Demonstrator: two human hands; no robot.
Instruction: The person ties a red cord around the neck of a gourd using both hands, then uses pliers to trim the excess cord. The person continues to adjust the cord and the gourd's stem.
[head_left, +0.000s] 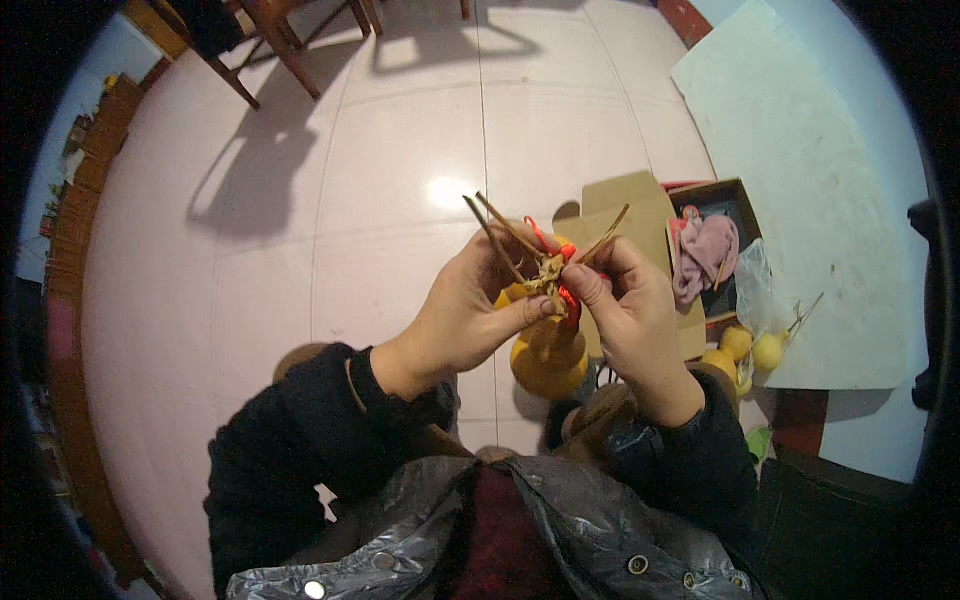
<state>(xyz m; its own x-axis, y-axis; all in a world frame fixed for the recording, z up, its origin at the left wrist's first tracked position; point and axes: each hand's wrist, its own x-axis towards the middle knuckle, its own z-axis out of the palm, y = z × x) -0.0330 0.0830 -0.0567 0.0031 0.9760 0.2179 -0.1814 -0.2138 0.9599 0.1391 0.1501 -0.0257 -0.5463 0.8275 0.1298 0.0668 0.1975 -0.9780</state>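
My left hand (457, 307) grips a cluster of dried gourd stems (495, 244), its thumb pressed on their withered, knotted bases. A bright red cord (570, 304) is wound among the stems, and a loop of it rises behind my left fingers. Below hangs a yellow bottle gourd (551, 364); more yellow shows behind my left hand, mostly covered. Close against the left, my right hand (637, 322) pinches thumb to forefinger at the stems and cord. One thin stem (609, 229) sticks up past the right fingers. What exactly lies under the right fingertips is hidden.
An open cardboard box (626, 199) sits ahead to the right, with pink cloth (709, 251) beside its flap. A clear plastic bag (754, 281) and more gourds (769, 351) lie near a pale board (795, 187). Wooden chair legs (281, 56) stand on the tiles beyond.
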